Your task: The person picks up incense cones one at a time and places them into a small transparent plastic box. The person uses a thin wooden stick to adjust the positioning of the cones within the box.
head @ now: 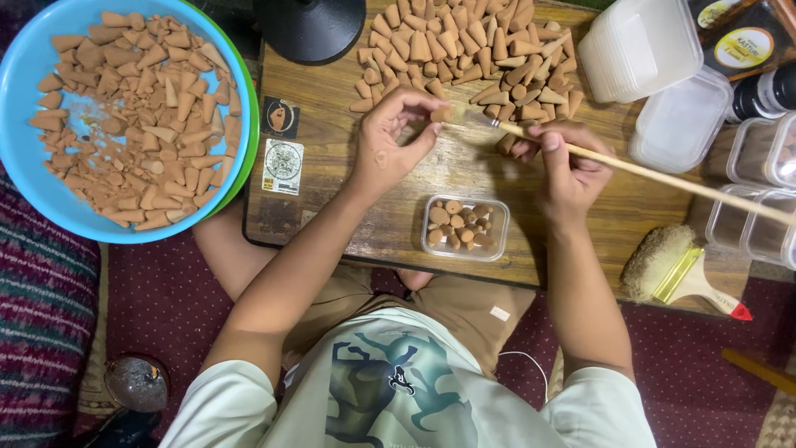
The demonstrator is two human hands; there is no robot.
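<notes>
Cone (pixel 442 114): small, light, dry-looking clay-brown piece, probably brittle, best pinched at its wide base, held above the tabletop (pixel 332 199) just behind the clear box (pixel 464 226); left hand (pixel 390 141) fingertips closed on it, right hand (pixel 564 166) closed round a thin brush (pixel 630 170) touching it.

Blue bowl (pixel 33 178) cut off by left and top edges, green bowl (pixel 246 124) beneath it mostly hidden, cone (pixel 442 114) in left hand (pixel 390 145) largely covered by fingertips, brush handle (pixel 680 184) leaving frame right, clear containers (pixel 767 149) cropped at right edge.
</notes>
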